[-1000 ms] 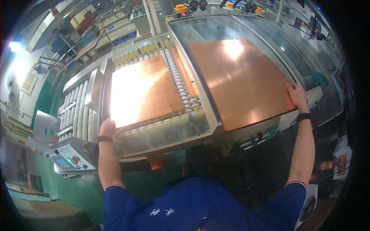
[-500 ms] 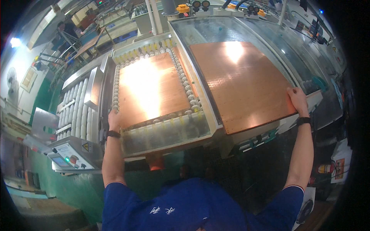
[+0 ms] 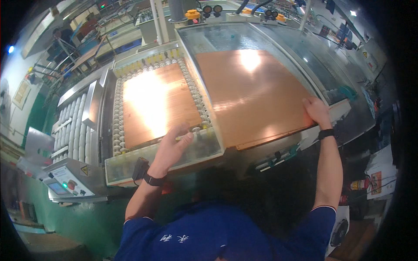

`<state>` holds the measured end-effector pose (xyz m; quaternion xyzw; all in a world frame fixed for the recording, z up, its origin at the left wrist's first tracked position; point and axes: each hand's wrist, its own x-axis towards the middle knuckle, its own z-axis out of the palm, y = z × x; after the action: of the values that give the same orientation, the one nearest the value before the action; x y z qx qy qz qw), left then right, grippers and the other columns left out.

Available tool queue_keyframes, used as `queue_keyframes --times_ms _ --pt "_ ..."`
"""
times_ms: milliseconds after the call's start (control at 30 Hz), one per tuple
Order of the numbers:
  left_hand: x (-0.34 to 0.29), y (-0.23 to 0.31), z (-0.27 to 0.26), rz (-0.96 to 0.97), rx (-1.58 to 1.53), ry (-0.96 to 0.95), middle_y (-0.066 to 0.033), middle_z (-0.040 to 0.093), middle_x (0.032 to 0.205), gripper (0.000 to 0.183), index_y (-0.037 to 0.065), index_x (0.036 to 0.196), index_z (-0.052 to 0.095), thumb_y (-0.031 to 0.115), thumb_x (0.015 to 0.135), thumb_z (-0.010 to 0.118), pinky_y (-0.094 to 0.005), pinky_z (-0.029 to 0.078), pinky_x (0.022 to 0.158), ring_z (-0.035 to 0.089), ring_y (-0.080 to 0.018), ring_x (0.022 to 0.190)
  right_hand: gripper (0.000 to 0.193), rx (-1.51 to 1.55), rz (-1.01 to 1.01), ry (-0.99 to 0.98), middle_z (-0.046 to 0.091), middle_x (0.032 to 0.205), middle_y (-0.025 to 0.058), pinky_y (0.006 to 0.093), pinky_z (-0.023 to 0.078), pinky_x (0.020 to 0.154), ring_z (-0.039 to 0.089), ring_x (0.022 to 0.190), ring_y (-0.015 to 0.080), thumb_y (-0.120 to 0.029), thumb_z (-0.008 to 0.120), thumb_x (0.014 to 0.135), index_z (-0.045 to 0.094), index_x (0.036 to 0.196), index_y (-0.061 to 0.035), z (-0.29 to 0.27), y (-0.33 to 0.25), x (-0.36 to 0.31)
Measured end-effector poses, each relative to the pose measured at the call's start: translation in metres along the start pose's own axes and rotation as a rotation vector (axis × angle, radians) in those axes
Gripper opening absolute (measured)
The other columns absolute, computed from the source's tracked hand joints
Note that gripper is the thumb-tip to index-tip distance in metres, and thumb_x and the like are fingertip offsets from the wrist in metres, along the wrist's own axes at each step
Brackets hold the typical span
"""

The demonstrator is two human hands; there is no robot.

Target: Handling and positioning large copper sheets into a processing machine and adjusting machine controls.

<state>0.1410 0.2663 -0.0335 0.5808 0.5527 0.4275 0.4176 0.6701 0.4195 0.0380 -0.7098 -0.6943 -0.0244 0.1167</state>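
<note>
Two flat copper sheets lie before me. The left copper sheet (image 3: 183, 98) rests on a bed of small white roller wheels (image 3: 118, 126), glaring with reflected light. The right copper sheet (image 3: 257, 98) lies on the glass-topped part of the machine, with a second copper edge showing under its front. My right hand (image 3: 318, 112) holds its right edge near the front corner, fingers curled on it. My left hand (image 3: 173, 145), fingers apart and holding nothing, hovers over the front of the roller bed, near the left sheet's front edge. Each wrist wears a dark band.
White conveyor rollers (image 3: 72, 124) and a control panel (image 3: 65, 182) with a screen and lit green button stand at left. A raised frame wall (image 3: 198, 82) separates the two sheets. Behind are yellow-capped fittings (image 3: 192, 14) and a pipe (image 3: 176, 11). Green floor (image 3: 104, 226) shows below.
My left hand has left the left sheet's left edge and moved right over the bed's front. The right sheet has shifted slightly left, my right hand staying on its edge. The view has turned.
</note>
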Motion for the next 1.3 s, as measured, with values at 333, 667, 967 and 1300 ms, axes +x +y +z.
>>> queue_keyframes --times_ms 333,667,967,1300 --pt "0.01 0.023 0.028 -0.282 -0.917 0.07 -0.0066 0.066 0.106 0.02 0.002 0.121 0.059 0.004 0.101 0.056 -0.0371 0.064 0.079 0.074 -0.0269 0.091 0.048 -0.052 -0.091 0.015 0.073 0.103 0.0222 0.0543 0.049 0.094 0.067 0.105 0.0416 -0.049 0.062 0.089 0.076 0.102 -0.0056 -0.019 -0.043 -0.015" --pt "-0.009 0.045 0.04 -0.298 -0.872 0.077 -0.0038 0.065 0.098 0.012 0.003 0.114 0.058 0.005 0.102 0.054 -0.035 0.063 0.08 0.074 -0.0243 0.093 0.069 0.062 0.306 -0.086 0.069 0.119 0.0306 0.049 0.051 0.099 0.066 0.115 0.0447 -0.058 0.06 0.089 0.071 0.116 0.0043 -0.01 0.019 0.004" --pt "-0.006 0.029 0.038 -0.266 -0.928 0.061 -0.0028 0.065 0.099 0.011 0.006 0.114 0.058 0.007 0.103 0.055 -0.0325 0.061 0.071 0.074 -0.0242 0.092 0.068 0.035 0.263 -0.072 0.067 0.119 0.0327 0.0503 0.05 0.1 0.064 0.115 0.0466 -0.057 0.053 0.093 0.072 0.114 0.0052 -0.013 0.014 -0.002" --pt "-0.014 0.025 0.031 -0.268 -0.928 0.138 -0.0043 0.067 0.102 0.011 0.006 0.114 0.058 0.008 0.103 0.054 -0.0325 0.061 0.073 0.074 -0.0245 0.092 0.071 0.05 0.248 -0.095 0.065 0.121 0.0338 0.051 0.048 0.101 0.061 0.118 0.0475 -0.058 0.05 0.096 0.069 0.115 0.0083 -0.02 -0.014 -0.014"
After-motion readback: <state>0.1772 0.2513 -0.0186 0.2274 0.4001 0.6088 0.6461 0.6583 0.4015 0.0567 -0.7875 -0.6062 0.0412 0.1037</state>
